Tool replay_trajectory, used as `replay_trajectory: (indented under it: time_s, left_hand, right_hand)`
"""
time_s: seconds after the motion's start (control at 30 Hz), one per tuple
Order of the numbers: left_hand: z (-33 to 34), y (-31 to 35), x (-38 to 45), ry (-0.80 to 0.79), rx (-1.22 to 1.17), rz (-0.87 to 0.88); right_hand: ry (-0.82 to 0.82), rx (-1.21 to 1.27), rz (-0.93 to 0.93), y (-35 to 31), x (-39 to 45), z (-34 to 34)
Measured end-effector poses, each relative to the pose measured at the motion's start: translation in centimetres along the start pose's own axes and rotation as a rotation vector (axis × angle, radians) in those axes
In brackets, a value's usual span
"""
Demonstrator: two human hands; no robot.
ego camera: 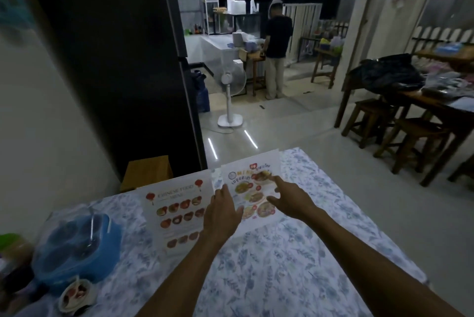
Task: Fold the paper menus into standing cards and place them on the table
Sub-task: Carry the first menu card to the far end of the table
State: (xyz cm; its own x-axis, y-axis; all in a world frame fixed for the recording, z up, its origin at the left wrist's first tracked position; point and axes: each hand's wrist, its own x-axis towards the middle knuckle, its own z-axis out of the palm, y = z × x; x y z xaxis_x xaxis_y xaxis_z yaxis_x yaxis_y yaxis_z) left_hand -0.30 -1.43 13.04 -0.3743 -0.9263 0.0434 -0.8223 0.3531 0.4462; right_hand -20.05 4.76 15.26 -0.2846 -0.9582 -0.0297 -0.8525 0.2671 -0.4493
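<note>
From the head view: both my hands are out over the right menu, lying flat on the worktop. My left hand rests fingers-spread on its near-left edge, gripping nothing. My right hand hovers open over the middle, forefinger pointing ahead, also grasping nothing. The sheet's long axis runs away from me, leaning right. The left menu lies just left of my left hand, unfolded. My right is nearer the far edge, I reckon.
</note>
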Motion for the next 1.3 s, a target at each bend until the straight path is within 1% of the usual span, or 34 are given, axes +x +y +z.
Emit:
replay_trajectory:
  time_s: [0.23,0.43,0.57,0.77,0.93,1.1,1.2,1.3]
  left_hand:
    - [4.0,1.1,2.3,-0.089,-0.093,-0.196]
    - [6.1,1.3,5.0,-0.073,-0.173,-0.351]
    - [7.1,1.1,6.2,-0.044,-0.197,-0.409]
    - [7.5,1.2,7.6,-0.028,-0.121,-0.485]
    - [7.6,1.4,8.5,-0.004,-0.062,-0.479]
    - [7.6,1.0,8.6,0.004,-0.100,-0.461]
    - [7.2,0.8,8.7,-0.031,-0.118,-0.432]
    - [6.7,0.9,9.4,-0.068,-0.157,-0.379]
  right_hand:
    - [-0.058,0.012,0.129,6.0,2.7,1.3]
    - [-0.132,0.051,0.228,9.3,7.5,2.6]
    - [-0.177,0.071,0.210,10.4,10.7,3.7]
    - [-0.282,0.073,0.082,11.5,13.8,4.8]
    - [-0.306,0.076,0.041,12.1,14.7,4.5]
    - [-0.292,0.051,0.046,12.0,14.2,4.3]
    - [-0.261,0.027,0.056,11.9,13.5,3.9]
    - [-0.240,-0.003,0.104,11.8,12.5,2.8]
